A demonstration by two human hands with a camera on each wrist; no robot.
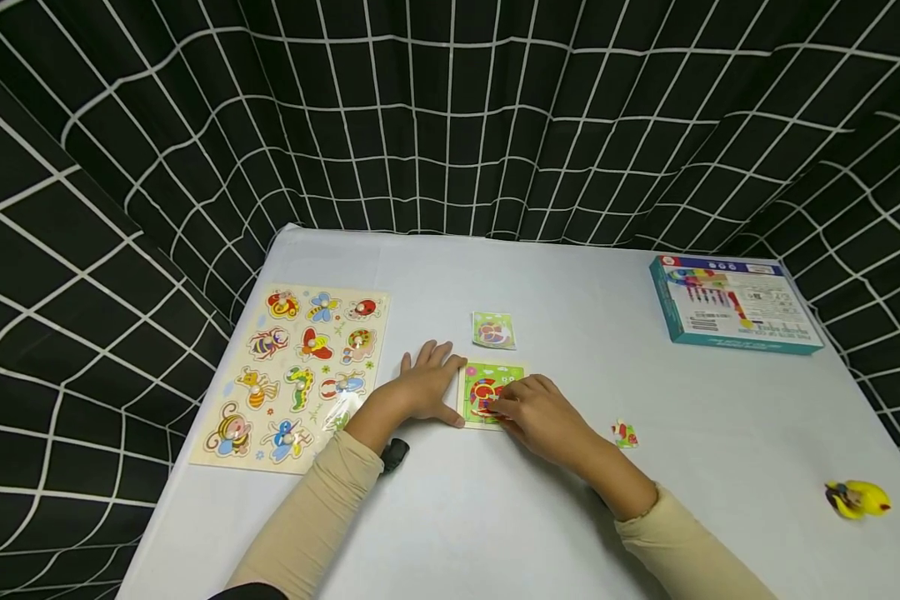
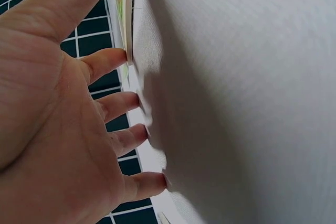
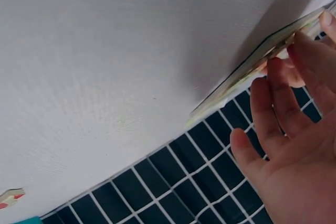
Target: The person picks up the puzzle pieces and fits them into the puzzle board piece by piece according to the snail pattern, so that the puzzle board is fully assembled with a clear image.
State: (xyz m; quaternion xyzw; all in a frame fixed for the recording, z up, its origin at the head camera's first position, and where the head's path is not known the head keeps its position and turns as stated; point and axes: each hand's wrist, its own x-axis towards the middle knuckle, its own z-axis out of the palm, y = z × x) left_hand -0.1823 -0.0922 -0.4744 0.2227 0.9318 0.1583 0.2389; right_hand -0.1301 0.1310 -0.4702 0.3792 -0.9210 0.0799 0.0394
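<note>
A small square puzzle board (image 1: 473,373), green with a red picture, lies mid-table. My left hand (image 1: 424,392) rests at its left side with spread fingers, the thumb and index finger touching the edge. In the left wrist view, the fingertips of the left hand (image 2: 68,114) meet the cloth and the board's side. Over the board's right half, my right hand (image 1: 542,417) has curled fingers and pinches a small red puzzle piece (image 1: 492,405), partly hidden by the fingertips. The right wrist view shows the right hand (image 3: 294,140) beside the tilted-looking board edge (image 3: 231,85).
Behind the board sits a small picture card or puzzle stack (image 1: 493,330). Loose puzzle pieces (image 1: 625,434) lie to the right. A large insect peg puzzle (image 1: 292,379) is at left, a flat box (image 1: 735,304) at back right, a yellow toy duck (image 1: 857,499) at front right.
</note>
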